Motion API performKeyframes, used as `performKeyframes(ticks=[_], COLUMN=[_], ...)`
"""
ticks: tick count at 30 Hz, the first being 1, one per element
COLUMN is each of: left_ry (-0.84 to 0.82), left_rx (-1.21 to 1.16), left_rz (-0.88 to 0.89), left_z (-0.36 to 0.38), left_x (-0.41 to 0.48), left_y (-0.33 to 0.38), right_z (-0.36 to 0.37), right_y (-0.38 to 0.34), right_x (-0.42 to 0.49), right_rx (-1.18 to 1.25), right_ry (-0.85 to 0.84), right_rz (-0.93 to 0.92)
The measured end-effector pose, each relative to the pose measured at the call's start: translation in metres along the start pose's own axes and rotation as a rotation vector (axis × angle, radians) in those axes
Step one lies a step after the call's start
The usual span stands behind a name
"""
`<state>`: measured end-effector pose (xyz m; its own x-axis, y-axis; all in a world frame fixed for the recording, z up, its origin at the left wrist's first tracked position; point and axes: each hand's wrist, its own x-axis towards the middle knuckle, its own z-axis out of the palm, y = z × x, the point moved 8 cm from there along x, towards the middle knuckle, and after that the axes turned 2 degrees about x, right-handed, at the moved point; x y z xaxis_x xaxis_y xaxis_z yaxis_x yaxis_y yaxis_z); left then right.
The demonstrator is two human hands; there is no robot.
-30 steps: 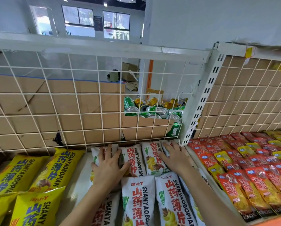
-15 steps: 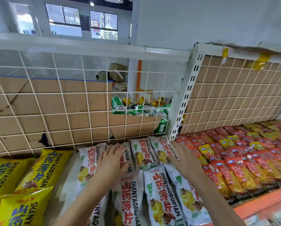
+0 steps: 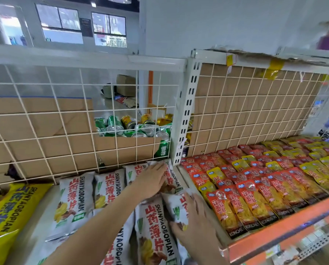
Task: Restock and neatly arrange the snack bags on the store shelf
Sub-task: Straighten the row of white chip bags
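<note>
White snack bags (image 3: pixel 73 203) are nearly ranked, rightmost two being squared under left grip (image 3: pixel 152 181) and right grip (image 3: pixel 195 222) (both spread flat).

left hand (image 3: pixel 152 181) flat on back white bag (image 3: pixel 171 175); right hand (image 3: pixel 195 224) on front bag (image 3: pixel 176 206)

The shelf (image 3: pixel 293 228) has an orange front edge; white snack bags (image 3: pixel 73 203) lie in rows from back edge to front across its middle; yellow bags (image 3: pixel 10 213) lie toward the left edge; small red and yellow packets (image 3: pixel 255 197) fill the right section.
</note>
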<state>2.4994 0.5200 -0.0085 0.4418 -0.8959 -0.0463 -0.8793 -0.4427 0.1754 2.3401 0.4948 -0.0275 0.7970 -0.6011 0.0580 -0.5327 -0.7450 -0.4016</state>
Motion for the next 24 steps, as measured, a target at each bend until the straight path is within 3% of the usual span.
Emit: performKeyframes(ticks=[9, 16, 19, 22, 24], left_ry=[-0.193, -0.212, -0.104, 0.182, 0.195], left_rx=[0.035, 0.039, -0.060, -0.090, -0.264], left_rz=[-0.042, -0.069, -0.101, -0.032, 0.050], left_z=[0.018, 0.027, 0.013, -0.017, -0.025], left_x=[0.030, 0.035, 0.031, 0.019, 0.010], left_y=[-0.013, -0.020, -0.018, -0.005, 0.004], right_z=[0.000, 0.001, 0.000, -0.003, -0.005], right_y=[0.003, 0.002, 0.002, 0.002, 0.001], right_x=[0.007, 0.008, 0.005, 0.002, 0.000], right_rx=[0.058, 0.082, 0.109, 0.119, 0.123], right_ry=[0.090, 0.099, 0.115, 0.127, 0.138], right_rz=[0.053, 0.075, 0.073, 0.064, 0.053])
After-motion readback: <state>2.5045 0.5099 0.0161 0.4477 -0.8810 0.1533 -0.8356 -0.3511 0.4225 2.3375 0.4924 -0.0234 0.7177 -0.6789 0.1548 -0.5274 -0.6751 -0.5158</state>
